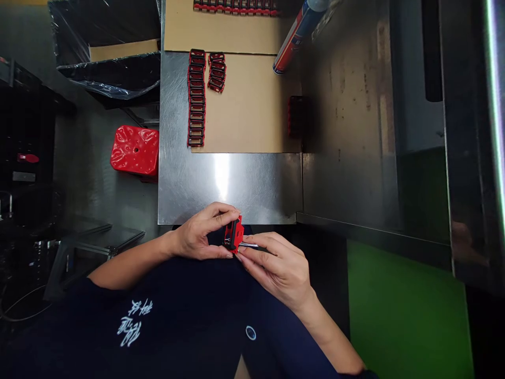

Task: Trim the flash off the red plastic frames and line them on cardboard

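Between thumb and fingers, my left hand (207,229) grips a small red and black plastic part (234,233) with a rectangular frame shape, held in front of my chest near the table's front edge. My right hand (280,266) is closed around a thin metal tool (249,245), whose near end is hidden by the fingers. The tool's tip meets the right side of the red part; its exact kind cannot be made out. Similar red and black parts stand in a long column (197,100) on the cardboard, beside a shorter, crooked group (216,72).
The metal table (177,179) bears cardboard sheets (252,116). A spray can (298,37) lies slanted at the back right. More parts form a row (236,7) at the far edge. A dark red-edged block (295,116) sits right. Left are a red stool (135,150) and a plastic-lined box (106,47).
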Demonstrator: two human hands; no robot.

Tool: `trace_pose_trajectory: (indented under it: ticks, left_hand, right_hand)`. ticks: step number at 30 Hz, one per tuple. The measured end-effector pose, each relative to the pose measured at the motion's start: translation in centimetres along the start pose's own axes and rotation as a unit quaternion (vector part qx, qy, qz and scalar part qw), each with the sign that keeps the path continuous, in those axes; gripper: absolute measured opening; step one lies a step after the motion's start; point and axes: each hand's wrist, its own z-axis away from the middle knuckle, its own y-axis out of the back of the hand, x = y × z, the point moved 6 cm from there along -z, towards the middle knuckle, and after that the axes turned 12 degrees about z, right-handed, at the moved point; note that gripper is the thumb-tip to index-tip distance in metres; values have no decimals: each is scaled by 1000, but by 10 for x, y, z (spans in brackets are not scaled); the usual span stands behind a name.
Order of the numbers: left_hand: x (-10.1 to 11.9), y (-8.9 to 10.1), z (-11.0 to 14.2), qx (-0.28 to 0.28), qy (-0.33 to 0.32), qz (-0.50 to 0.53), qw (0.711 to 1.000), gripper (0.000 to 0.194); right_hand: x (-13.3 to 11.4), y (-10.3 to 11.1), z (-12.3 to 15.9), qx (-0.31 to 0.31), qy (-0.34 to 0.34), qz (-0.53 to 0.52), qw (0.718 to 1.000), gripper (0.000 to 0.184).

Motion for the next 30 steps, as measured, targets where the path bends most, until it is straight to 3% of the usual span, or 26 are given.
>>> trace_pose_trajectory:
  ticks: [18, 30]
  left_hand:
    - [-2, 1, 2, 14, 18, -5, 1000, 87]
    - [-13, 2, 5, 60, 69, 31, 995, 83]
  right_hand:
    - [-5, 0, -3, 8, 1, -51, 999, 14]
    - [11, 5, 8, 72, -90, -74, 991, 20]
